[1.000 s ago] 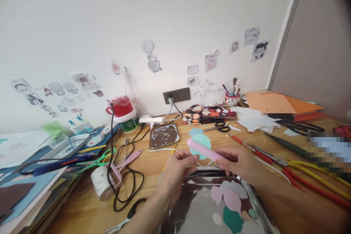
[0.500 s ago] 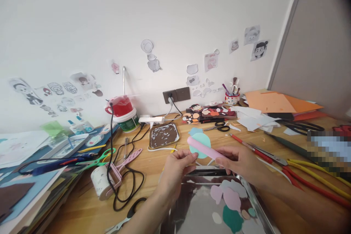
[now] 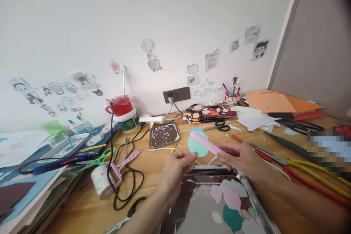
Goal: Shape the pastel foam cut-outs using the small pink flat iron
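Pink rod point(image 3: 205, 143) slants away leftward over the mint disc point(image 3: 197, 148); right hand point(image 3: 238, 156) grips rod, left hand point(image 3: 177, 166) pinches disc.

Nothing is coming through legibly: the bucket point(image 3: 123, 120) is bearing a green label point(image 3: 132, 123) with pale marks too small to read, and, nearer the viewer than the bucket, a white roll point(image 3: 100, 183) is showing faint marks, equally unreadable.

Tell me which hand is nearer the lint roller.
Left. The left hand is right of the lint roller, pinching the green circle; the right hand is farther right, holding the pink stick.
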`<control>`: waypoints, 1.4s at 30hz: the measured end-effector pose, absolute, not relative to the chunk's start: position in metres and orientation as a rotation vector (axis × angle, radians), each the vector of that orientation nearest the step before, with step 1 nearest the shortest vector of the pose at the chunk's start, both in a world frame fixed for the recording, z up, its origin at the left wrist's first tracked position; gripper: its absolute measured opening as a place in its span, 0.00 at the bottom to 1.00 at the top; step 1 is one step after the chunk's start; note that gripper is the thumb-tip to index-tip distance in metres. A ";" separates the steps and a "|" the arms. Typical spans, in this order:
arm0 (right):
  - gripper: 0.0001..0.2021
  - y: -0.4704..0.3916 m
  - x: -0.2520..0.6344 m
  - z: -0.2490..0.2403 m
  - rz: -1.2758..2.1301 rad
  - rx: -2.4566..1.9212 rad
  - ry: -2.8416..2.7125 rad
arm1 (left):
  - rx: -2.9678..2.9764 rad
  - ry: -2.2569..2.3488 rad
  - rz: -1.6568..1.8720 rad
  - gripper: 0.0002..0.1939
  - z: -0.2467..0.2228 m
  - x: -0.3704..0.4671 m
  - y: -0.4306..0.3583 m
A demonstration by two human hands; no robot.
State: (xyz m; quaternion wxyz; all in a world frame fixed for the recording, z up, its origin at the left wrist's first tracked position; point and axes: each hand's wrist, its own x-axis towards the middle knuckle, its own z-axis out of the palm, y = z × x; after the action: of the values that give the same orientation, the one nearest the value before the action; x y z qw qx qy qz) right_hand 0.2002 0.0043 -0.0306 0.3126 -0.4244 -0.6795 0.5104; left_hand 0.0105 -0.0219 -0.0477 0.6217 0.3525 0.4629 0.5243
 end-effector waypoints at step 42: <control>0.17 0.013 0.204 -0.031 1.397 -1.127 -1.864 | 0.724 1.022 1.284 0.09 -0.043 0.011 -0.021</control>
State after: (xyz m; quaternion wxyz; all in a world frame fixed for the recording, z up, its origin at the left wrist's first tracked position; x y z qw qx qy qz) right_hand 0.2038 0.0127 -0.0309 0.2732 -0.4190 -0.6930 0.5192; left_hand 0.0110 -0.0211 -0.0432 0.6243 0.3152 0.4450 0.5593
